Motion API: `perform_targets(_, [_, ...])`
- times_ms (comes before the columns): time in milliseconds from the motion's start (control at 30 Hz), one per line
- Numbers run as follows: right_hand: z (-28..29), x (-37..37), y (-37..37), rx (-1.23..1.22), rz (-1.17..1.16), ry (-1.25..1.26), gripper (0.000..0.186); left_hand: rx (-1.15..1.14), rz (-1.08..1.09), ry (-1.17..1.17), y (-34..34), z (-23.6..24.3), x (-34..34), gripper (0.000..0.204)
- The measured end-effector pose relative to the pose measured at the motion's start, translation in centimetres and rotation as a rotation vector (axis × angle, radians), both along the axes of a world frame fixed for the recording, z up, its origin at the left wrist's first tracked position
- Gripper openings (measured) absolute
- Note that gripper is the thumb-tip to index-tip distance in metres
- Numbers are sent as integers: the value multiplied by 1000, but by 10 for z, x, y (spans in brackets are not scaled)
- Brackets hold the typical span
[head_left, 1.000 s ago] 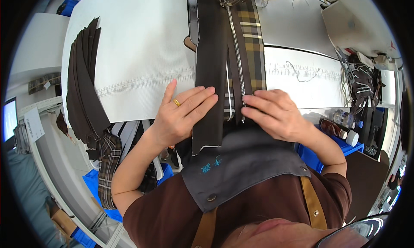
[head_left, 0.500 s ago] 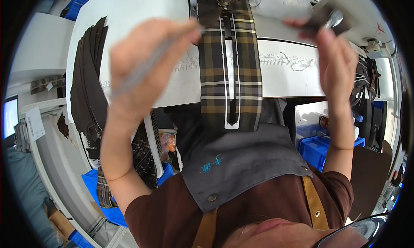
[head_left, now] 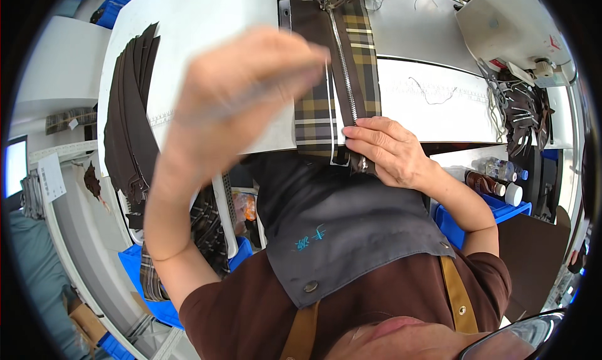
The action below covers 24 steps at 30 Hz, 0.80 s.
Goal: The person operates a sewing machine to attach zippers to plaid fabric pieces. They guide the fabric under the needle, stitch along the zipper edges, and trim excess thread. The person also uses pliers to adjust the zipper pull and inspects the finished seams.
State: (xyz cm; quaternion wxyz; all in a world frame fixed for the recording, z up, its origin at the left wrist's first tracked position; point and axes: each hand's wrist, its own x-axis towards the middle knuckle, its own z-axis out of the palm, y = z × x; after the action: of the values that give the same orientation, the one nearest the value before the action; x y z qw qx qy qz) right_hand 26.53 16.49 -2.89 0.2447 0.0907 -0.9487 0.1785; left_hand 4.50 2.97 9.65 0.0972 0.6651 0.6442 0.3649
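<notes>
1. The zipper (head_left: pixel 345 65) runs from the presser foot (head_left: pixel 327 6) toward the wearer, over the plaid panel (head_left: pixel 371 100) and beside its white-edged slit (head_left: pixel 330 97).
2. The right hand (head_left: pixel 390 150) lies on the zipper's end farthest from the presser foot, fingers bent over the tape; its thumb is hidden, so I cannot tell a pinch from a press.
3. The left hand (head_left: pixel 244 90) hangs left of the presser foot and nearer the wearer, curled and blurred; a grey streak hints at a slim tool, but I cannot tell its grip.
4. Likeliest fault: a sideways pull from the right hand could skew the zipper under the presser foot and bend the seam.
5. If the teeth strayed under the needle, it could break.
6. Any tool in the left hand could snag the slit's edging on the wearer's side of the presser foot.
7. Writing, all on the wearer's side of the presser foot: teal embroidered characters (head_left: pixel 310 238) on the grey apron (head_left: pixel 357 213); a partly legible ruler scale (head_left: pixel 162 117) across the white counter (head_left: pixel 207 21). I can make out no brand.
</notes>
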Motion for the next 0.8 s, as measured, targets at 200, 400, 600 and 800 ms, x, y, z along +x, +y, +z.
perform_targets(200, [1, -9, -10, -11, -75, 39, 40, 23, 28, 280, -34, -102, 40, 36])
perform_targets(400, [-2, -6, -8, -33, -60, 56, 32, 159, 125, 205, -33, -123, 50, 28])
perform_targets(600, [-1, -5, -7, -53, -45, 44, 34, 177, 129, 236, -33, -131, 47, 24])
perform_targets(800, [-1, -5, -8, -62, -44, 32, 33, 169, 138, 221, -31, -132, 48, 23])
